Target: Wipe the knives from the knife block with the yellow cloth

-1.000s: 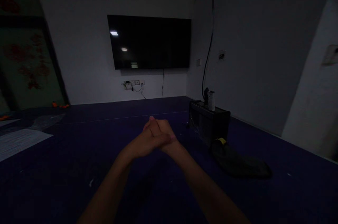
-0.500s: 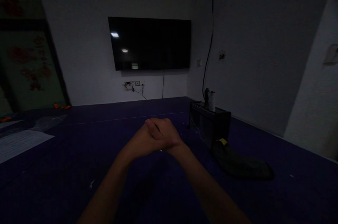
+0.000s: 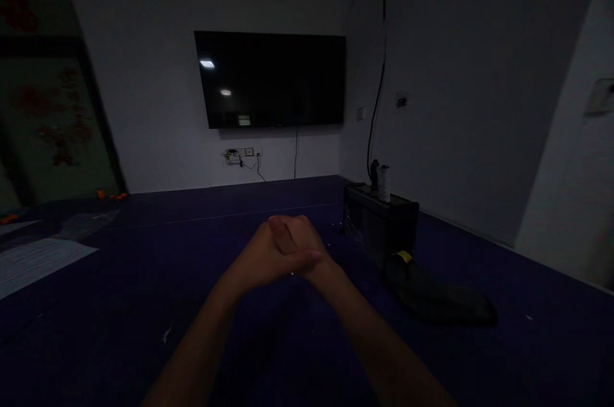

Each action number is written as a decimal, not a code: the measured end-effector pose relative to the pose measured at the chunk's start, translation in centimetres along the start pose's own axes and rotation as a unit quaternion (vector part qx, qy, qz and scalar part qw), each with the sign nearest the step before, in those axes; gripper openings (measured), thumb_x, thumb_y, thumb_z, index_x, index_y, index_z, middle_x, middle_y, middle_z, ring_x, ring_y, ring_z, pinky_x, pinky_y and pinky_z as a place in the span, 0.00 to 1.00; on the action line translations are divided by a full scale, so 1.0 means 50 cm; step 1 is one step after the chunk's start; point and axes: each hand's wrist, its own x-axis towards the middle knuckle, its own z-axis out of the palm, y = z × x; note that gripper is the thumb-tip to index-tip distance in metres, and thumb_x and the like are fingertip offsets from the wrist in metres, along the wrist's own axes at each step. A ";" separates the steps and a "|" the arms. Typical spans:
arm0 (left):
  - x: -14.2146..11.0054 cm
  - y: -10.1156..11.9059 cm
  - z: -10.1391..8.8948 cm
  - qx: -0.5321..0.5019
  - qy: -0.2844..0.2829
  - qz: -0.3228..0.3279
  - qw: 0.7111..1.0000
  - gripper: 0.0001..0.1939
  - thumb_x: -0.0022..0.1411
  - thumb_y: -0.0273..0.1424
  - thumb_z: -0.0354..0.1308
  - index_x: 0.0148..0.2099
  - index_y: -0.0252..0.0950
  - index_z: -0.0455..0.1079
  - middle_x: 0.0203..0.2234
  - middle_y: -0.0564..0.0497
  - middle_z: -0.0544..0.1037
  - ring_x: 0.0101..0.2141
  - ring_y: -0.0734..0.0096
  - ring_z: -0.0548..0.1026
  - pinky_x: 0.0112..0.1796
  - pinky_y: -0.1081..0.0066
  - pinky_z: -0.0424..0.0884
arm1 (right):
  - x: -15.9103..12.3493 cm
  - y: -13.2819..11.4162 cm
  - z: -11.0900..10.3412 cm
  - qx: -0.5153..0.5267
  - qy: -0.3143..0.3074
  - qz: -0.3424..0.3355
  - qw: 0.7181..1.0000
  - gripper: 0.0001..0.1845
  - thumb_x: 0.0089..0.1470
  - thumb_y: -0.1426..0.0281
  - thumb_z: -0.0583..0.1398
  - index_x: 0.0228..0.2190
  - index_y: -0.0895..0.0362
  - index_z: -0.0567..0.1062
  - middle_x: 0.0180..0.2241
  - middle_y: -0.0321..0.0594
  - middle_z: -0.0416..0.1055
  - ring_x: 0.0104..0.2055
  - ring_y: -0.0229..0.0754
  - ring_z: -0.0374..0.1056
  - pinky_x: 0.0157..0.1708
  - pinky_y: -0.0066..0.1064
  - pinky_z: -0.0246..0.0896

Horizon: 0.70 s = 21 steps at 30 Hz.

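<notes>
In the middle of the head view my two hands are clasped together above the dark blue floor (image 3: 158, 279). My left hand (image 3: 259, 260) wraps round the right one, its thumb lying across toward the right wrist. My right hand (image 3: 307, 240) is closed on the left, its thumb bent over the top. Most fingers are tucked out of sight, and no object shows between the palms. Right of the hands stands a black box (image 3: 378, 218), with a grey cylinder (image 3: 384, 183) and a dark bottle-like thing (image 3: 375, 174) on its top.
A black cloth-like bag (image 3: 441, 298) with a yellow patch lies by the box. White printed sheets (image 3: 43, 263) and orange bits (image 3: 118, 196) lie at left. A television (image 3: 273, 80) hangs on the far wall, above sockets with cables (image 3: 242, 154).
My hands stay clasped in nearly the same place. The view has shifted very slightly, so the room's things sit a little further left.
</notes>
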 end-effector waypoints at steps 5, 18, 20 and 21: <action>-0.004 0.005 0.002 0.002 0.009 -0.008 1.000 0.18 0.47 0.40 0.61 0.36 0.33 0.67 0.30 0.48 0.75 0.32 0.67 0.73 0.30 0.71 0.70 | -0.001 -0.003 -0.003 -0.019 0.005 -0.012 1.000 0.38 0.54 0.45 0.37 0.19 0.58 0.71 0.16 0.38 0.64 0.18 0.36 0.57 0.20 0.28 0.45; -0.002 0.004 -0.002 0.074 0.024 0.034 0.996 0.16 0.49 0.42 0.59 0.36 0.35 0.69 0.30 0.50 0.76 0.31 0.70 0.73 0.30 0.73 0.68 | 0.007 0.018 -0.014 -0.065 -0.032 -0.048 0.996 0.30 0.58 0.53 0.41 0.21 0.57 0.70 0.19 0.37 0.66 0.21 0.36 0.61 0.22 0.27 0.47; 0.001 0.003 -0.009 0.129 0.038 0.035 0.990 0.17 0.50 0.44 0.57 0.32 0.35 0.70 0.25 0.51 0.75 0.25 0.73 0.71 0.25 0.75 0.64 | 0.008 0.023 -0.030 -0.085 -0.033 -0.044 0.995 0.29 0.59 0.54 0.42 0.21 0.57 0.70 0.19 0.36 0.67 0.22 0.36 0.61 0.22 0.27 0.46; 0.001 0.001 -0.015 0.158 0.048 0.036 0.986 0.17 0.51 0.45 0.56 0.29 0.34 0.71 0.21 0.52 0.73 0.22 0.74 0.69 0.23 0.75 0.62 | 0.008 0.027 -0.040 -0.094 -0.026 -0.038 0.995 0.28 0.59 0.54 0.43 0.21 0.57 0.71 0.19 0.36 0.67 0.22 0.36 0.61 0.22 0.27 0.46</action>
